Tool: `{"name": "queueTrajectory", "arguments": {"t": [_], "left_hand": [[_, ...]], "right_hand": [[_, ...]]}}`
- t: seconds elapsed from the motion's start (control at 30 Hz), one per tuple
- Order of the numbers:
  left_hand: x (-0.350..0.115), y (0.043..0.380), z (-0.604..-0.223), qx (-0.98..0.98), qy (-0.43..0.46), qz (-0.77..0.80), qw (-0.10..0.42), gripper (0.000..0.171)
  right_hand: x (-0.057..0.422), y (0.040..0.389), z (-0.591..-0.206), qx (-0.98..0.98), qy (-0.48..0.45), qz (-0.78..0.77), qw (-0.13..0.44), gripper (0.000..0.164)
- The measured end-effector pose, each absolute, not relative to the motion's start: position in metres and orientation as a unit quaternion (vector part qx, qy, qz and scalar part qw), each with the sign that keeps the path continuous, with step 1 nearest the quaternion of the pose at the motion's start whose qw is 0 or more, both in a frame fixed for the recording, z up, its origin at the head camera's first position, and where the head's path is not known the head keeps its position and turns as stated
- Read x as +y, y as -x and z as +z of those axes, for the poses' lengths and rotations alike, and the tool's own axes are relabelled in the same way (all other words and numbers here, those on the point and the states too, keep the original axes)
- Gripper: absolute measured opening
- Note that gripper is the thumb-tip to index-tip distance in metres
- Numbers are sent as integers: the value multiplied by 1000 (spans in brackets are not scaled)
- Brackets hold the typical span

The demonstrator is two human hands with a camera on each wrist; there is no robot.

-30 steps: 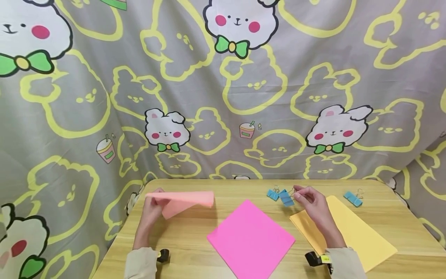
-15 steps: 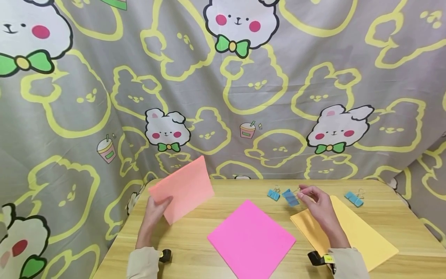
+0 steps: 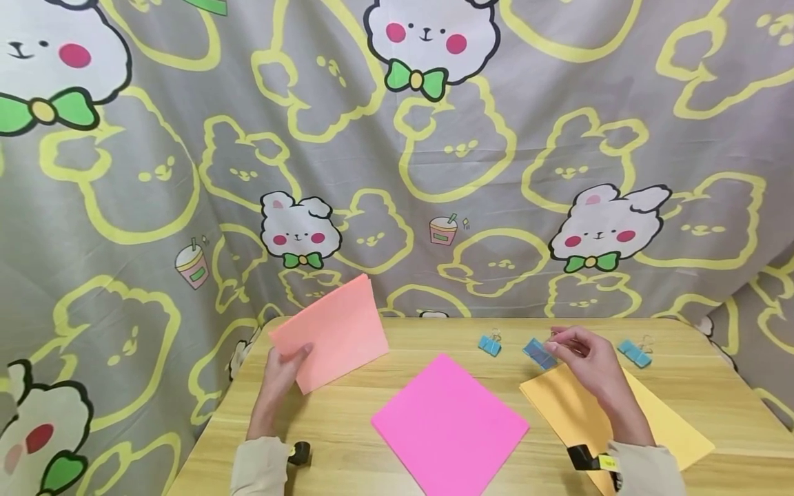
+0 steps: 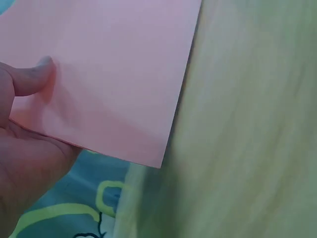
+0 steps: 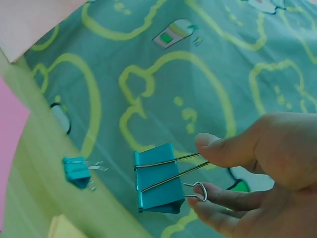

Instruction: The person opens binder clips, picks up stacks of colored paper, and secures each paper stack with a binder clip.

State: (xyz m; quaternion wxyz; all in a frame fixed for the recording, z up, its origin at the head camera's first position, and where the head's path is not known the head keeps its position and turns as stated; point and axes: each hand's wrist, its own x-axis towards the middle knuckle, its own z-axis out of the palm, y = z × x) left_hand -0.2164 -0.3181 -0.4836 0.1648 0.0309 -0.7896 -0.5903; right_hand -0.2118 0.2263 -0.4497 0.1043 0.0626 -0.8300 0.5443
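My left hand [image 3: 282, 372] grips a stack of salmon-pink paper [image 3: 341, 331] by its lower left corner, tilted up off the table. In the left wrist view the thumb [image 4: 37, 79] lies flat on the front sheet. My right hand [image 3: 589, 355] pinches a blue binder clip [image 3: 541, 353] by its wire handles above the table. The right wrist view shows this binder clip [image 5: 161, 178] with the thumb on one handle and fingers at the other. Below the right forearm lies yellow paper [image 3: 664, 420]. A square magenta paper stack [image 3: 449, 424] lies between the hands.
A second blue binder clip [image 3: 490, 344] rests on the wooden table [image 3: 347, 441] left of the right hand. Another blue clip [image 3: 635, 353] lies to its right. A patterned grey curtain [image 3: 372, 172] hangs behind the table's far edge.
My left hand has turned the salmon paper from nearly edge-on to upright, its face showing. The right hand has moved right with the binder clip, away from the clip on the table.
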Motion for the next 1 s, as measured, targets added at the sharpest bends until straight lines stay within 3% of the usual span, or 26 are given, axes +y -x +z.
{"name": "queueTrajectory", "arguments": {"t": [0.4, 1.0], "left_hand": [[-320, 215, -475, -801, -65, -576, 151, 38], [-316, 218, -481, -746, -87, -645, 144, 24]], "right_hand": [[243, 212, -430, -843, -106, 511, 128, 17], [265, 203, -429, -848, -102, 509, 112, 40]]}}
